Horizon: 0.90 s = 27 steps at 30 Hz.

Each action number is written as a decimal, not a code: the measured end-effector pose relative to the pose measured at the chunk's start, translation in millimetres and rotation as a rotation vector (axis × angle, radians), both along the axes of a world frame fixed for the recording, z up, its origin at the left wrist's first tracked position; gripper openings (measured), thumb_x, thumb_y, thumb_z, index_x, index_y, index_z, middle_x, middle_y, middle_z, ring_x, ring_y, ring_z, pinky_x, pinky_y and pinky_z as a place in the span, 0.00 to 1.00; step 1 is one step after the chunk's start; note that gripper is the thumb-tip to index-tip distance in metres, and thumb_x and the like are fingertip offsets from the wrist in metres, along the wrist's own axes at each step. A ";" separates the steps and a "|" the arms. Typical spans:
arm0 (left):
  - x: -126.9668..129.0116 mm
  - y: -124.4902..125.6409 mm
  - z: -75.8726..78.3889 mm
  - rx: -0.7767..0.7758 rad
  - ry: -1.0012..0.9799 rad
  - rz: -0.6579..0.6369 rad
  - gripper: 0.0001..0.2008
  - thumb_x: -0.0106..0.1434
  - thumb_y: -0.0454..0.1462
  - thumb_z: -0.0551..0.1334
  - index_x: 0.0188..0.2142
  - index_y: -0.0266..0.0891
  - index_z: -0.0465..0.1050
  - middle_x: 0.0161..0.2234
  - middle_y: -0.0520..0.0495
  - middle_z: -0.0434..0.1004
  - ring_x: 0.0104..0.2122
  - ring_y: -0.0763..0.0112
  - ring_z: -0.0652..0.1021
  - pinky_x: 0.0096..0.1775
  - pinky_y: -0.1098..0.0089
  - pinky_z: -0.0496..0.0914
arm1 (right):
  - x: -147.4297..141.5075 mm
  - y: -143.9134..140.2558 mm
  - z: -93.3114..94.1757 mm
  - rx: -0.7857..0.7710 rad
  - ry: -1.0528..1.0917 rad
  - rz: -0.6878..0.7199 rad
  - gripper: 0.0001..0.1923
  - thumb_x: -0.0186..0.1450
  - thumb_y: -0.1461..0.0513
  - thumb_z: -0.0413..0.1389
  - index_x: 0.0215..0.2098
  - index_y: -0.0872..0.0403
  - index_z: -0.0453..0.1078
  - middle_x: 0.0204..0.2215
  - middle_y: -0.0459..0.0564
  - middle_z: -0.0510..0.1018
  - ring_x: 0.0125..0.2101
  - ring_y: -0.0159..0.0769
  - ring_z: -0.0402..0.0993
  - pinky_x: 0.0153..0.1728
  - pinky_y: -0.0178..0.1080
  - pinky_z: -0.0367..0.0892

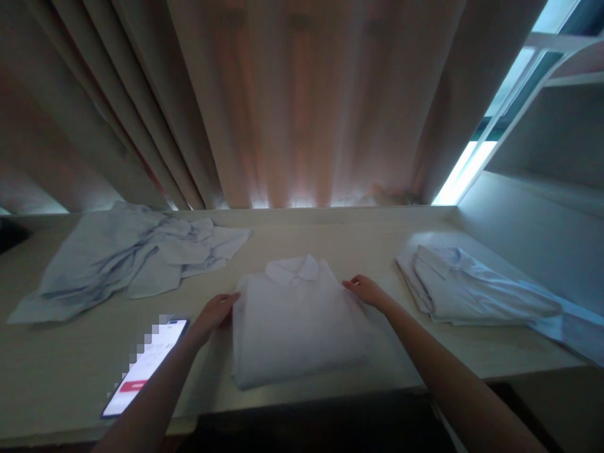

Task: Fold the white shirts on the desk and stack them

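Observation:
A folded white shirt lies on the table in front of me, its collar pointing away from me. My left hand is at its left edge, near the shoulder, with the fingertips closed on the fabric. At the opposite shoulder, my right hand pinches the right edge between thumb and fingers. Some fingers of both hands are hidden from view. The shirt lies mostly flat, its lower edge toward the table's front.
Crumpled white clothing lies at the back left. Folded white shirts are stacked on the right, beside a white shelf unit. A lit phone lies partly behind my left forearm. Curtains hang behind the table.

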State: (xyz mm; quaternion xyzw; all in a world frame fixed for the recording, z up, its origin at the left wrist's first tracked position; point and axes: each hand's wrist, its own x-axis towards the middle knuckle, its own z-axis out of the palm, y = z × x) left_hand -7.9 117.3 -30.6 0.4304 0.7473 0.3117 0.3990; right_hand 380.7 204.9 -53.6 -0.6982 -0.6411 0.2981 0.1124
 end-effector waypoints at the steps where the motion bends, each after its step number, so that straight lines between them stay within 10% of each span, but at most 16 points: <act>1: 2.0 11.0 -2.0 0.016 0.005 0.005 0.23 0.46 0.53 0.62 0.33 0.35 0.74 0.33 0.39 0.80 0.39 0.54 0.77 0.35 0.62 0.70 | -8.3 10.1 0.8 0.005 -0.004 0.008 0.20 0.63 0.50 0.50 0.40 0.58 0.71 0.44 0.60 0.76 0.45 0.44 0.72 0.42 0.39 0.64; 9: 21.5 65.3 -17.6 0.026 0.017 0.021 0.18 0.47 0.49 0.64 0.29 0.35 0.76 0.34 0.35 0.80 0.41 0.49 0.77 0.37 0.60 0.71 | -59.5 64.6 -5.7 -0.018 -0.057 -0.018 0.31 0.58 0.43 0.52 0.45 0.60 0.70 0.47 0.67 0.73 0.47 0.52 0.70 0.44 0.47 0.64; 17: 27.2 68.2 -7.9 0.099 -0.060 0.013 0.13 0.50 0.41 0.62 0.34 0.35 0.76 0.35 0.40 0.80 0.38 0.57 0.78 0.36 0.65 0.72 | -66.3 75.9 -8.8 -0.075 0.166 0.038 0.12 0.56 0.61 0.59 0.37 0.59 0.73 0.41 0.60 0.77 0.43 0.46 0.72 0.41 0.40 0.66; 27: 39.9 61.0 18.3 0.165 -0.191 0.008 0.20 0.58 0.44 0.56 0.46 0.36 0.71 0.35 0.42 0.80 0.36 0.62 0.78 0.36 0.65 0.73 | -43.7 59.1 17.2 -0.057 0.604 0.058 0.15 0.66 0.59 0.46 0.50 0.52 0.64 0.41 0.54 0.77 0.37 0.34 0.74 0.34 0.33 0.70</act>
